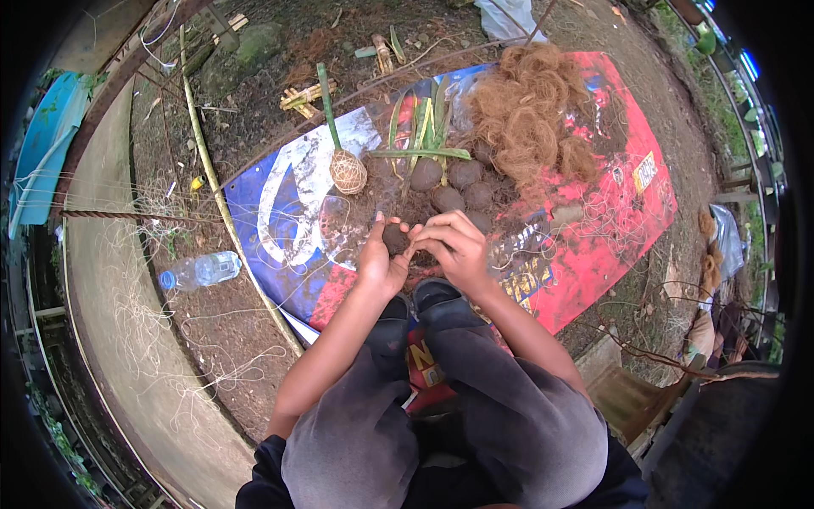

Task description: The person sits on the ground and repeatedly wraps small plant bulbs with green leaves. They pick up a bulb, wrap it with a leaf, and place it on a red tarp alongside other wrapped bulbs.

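Cupped in my left hand (376, 259) is a dark soil ball (395, 239), with the thumb raised along its left side. My right hand (456, 249) meets it from the right, thumb and fingertips pinched together by the ball's edge. Whether anything is between those fingertips is too small to tell. Just beyond lie several more soil balls (448, 199) in a cluster. A ball wrapped in pale string (348, 173), with a green stalk (327, 105) standing out of it, rests to the left. Loose brown fibre (528, 114) is heaped behind the cluster at right.
A soil-strewn printed tarp (598, 235) covers the ground. Green leaf strips (425, 124) lie behind the balls. Tangled string (613, 207) spreads at right. Along the left run a thin pole (203, 153), a plastic bottle (200, 270) and a concrete edge (102, 267).
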`<state>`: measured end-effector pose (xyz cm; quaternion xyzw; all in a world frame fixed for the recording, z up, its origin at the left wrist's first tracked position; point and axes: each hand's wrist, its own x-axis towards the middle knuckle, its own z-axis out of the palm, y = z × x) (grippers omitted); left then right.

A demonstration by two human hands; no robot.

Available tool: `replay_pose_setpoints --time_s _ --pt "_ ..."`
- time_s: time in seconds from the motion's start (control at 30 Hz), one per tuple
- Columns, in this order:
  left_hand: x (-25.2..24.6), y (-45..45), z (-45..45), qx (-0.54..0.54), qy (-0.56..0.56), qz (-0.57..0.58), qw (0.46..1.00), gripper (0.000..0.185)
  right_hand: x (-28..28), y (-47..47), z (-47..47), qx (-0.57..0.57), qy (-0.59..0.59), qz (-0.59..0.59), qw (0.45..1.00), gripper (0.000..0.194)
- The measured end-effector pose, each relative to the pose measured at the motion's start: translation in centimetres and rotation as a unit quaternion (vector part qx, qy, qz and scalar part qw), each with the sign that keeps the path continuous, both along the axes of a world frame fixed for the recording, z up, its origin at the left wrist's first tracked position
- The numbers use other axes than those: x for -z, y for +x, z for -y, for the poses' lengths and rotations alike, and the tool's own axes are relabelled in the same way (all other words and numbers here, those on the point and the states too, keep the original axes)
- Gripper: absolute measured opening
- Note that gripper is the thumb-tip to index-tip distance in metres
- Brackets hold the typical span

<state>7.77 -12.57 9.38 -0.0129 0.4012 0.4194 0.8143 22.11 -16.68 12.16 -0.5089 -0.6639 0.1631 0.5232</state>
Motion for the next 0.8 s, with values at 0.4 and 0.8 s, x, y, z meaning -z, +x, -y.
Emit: replay_pose_setpoints --time_s 0.4,0.8 --pt "-1.4 -0.3 0.1 0.149 0.095 -0.013 0.984 0.036 0.6 -1.0 0.0 0.013 -0.181 -0.043 0.982 0.018" --pt "1.9 0.6 3.9 0.201 0.346 -0.349 0.847 0.051 4.5 -3.3 2.8 -0.092 -0.399 -0.373 0.833 0.036"
